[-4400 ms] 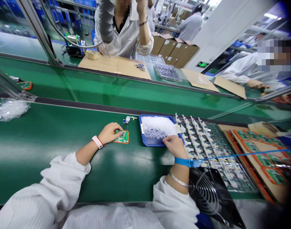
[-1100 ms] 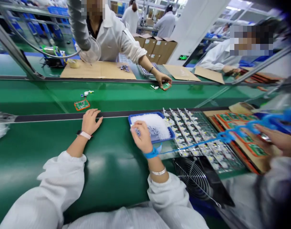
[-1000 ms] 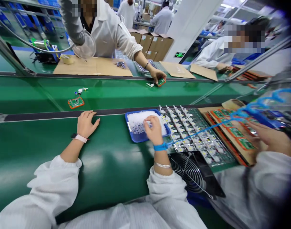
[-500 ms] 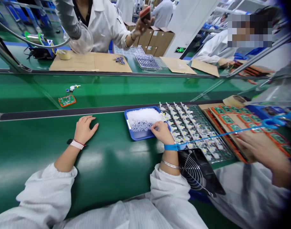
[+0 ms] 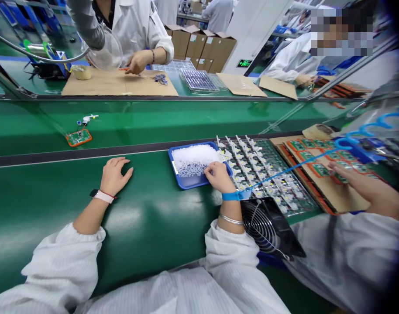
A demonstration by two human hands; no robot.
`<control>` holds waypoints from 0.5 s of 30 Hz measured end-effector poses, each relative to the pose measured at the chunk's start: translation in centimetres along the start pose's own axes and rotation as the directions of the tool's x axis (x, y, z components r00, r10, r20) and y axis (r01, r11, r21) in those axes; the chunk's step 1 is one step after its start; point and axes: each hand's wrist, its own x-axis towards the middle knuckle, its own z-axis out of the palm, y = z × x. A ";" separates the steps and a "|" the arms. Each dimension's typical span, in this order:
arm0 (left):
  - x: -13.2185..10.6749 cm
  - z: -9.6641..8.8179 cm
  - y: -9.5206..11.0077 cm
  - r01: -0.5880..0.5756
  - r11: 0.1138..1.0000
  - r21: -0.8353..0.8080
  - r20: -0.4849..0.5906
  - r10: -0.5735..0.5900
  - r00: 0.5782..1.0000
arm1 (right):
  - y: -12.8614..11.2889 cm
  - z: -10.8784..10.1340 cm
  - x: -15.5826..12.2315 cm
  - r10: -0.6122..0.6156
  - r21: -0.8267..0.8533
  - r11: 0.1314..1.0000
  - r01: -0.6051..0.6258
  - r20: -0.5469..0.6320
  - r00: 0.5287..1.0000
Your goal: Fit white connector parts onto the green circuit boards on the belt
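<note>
Circuit board (image 5: 79, 138) now lies on the far green strip (image 5: 153, 124), moved from beneath the left hand (image 5: 113, 176), beyond and left of it. Left hand lies flat, fingers relaxed, gripping nothing visible. Right hand (image 5: 218, 175) pinches at the blue tray (image 5: 193, 180); pinched contents cannot be determined.

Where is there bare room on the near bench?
Free: the green bench between the left hand and the blue tray, and left of that hand. Crowded: right of the tray, with white parts, black fan and circuit boards.
</note>
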 end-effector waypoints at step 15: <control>0.1 0.1 0.0 0.000 1.000 -0.006 0.008 0.000 1.000 | 0.3 0.0 -0.1 0.001 -0.009 1.000 -0.001 -0.031 1.000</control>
